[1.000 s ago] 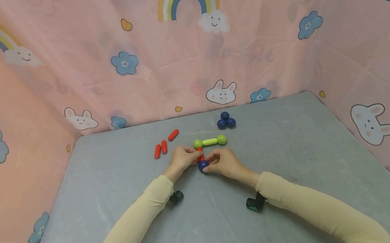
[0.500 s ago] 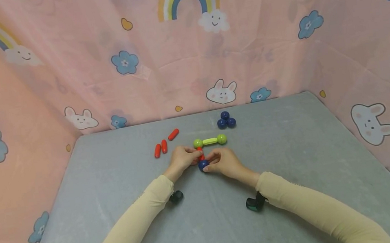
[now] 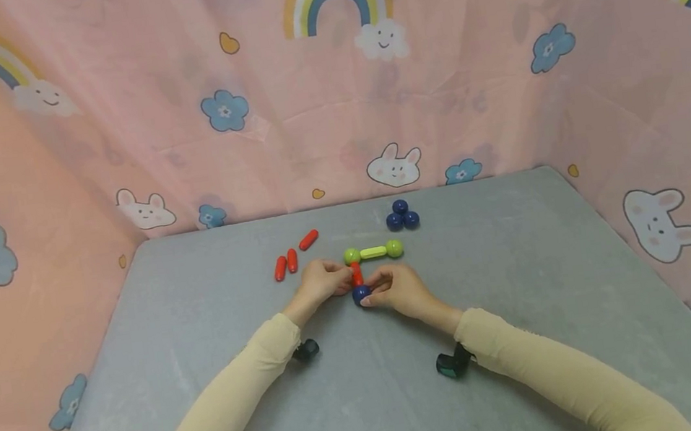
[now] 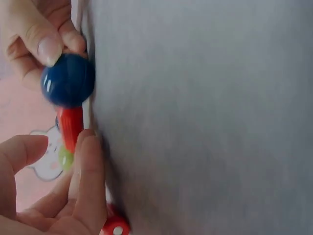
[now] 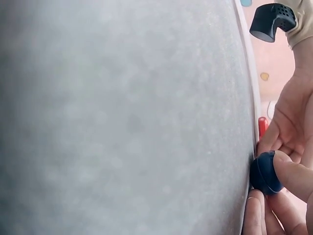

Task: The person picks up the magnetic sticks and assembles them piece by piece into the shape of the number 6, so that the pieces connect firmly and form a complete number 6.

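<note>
Head view: one blue ball (image 3: 358, 292), taken as landmark, at the near end of your joined pieces; whether it touches the tabletop (image 3: 515, 309) is hard to tell.

Item, right hand (image 3: 400, 290): just right of the blue ball and pinching it, your thumb on its surface.

Item, left hand (image 3: 320, 281): left of the blue ball and slightly beyond it. Per the left wrist view, your thumb stands apart, fingers fairly straight alongside the red rod (image 4: 72, 122); no firm grip apparent.

Item, red rod: runs from the blue ball away from you to the first green ball (image 3: 351, 255), seeming to meet both.

Item, green bar (image 3: 373, 252): beyond the blue ball and a little right, between the first green ball and the second green ball (image 3: 394, 247).

Stock: loose red rods (image 3: 280, 268), three, beyond the blue ball to its left; spare blue balls (image 3: 400, 207), three, grouped well beyond it to its right.

Handling note, by judgement: steady the blue ball, making only small turns, so the rod end sits square. Guide the rod lightly, sparing its far joint any sideways knock. Ease your pinch off slowly; a round piece could roll.
</note>
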`<state>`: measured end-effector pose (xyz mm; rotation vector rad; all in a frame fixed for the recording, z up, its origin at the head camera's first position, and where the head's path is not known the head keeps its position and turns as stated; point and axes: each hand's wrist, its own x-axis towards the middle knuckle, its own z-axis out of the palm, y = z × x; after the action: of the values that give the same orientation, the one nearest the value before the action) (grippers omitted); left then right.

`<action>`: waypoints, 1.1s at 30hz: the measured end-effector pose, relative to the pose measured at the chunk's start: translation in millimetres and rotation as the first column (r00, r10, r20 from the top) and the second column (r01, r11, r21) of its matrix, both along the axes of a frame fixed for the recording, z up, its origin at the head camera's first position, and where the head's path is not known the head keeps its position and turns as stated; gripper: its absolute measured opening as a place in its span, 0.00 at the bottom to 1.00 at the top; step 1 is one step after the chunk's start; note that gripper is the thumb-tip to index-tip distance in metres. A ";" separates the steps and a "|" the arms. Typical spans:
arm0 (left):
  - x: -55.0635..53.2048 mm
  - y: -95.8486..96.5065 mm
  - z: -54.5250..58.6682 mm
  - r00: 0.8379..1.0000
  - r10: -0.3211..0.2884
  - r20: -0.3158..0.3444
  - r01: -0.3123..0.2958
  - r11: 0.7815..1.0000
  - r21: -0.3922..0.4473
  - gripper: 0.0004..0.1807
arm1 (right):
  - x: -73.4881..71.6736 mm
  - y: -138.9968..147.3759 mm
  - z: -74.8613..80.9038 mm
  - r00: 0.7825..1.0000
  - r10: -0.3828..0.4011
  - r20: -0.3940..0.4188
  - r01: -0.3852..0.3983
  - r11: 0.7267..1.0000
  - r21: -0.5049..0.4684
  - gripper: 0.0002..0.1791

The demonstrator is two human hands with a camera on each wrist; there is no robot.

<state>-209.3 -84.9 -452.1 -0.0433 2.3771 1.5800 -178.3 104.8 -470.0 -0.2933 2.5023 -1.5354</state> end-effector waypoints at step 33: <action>-12.1 -43.8 -8.6 0.969 -0.001 -0.247 -0.070 0.958 -0.278 0.15 | -1.3 3.6 -5.1 1.000 0.022 -0.001 -0.022 0.999 -0.027 0.18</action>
<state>-221.3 -128.7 -460.7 0.0542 2.7956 1.3089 -179.6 108.4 -475.0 -0.3245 2.4713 -1.5624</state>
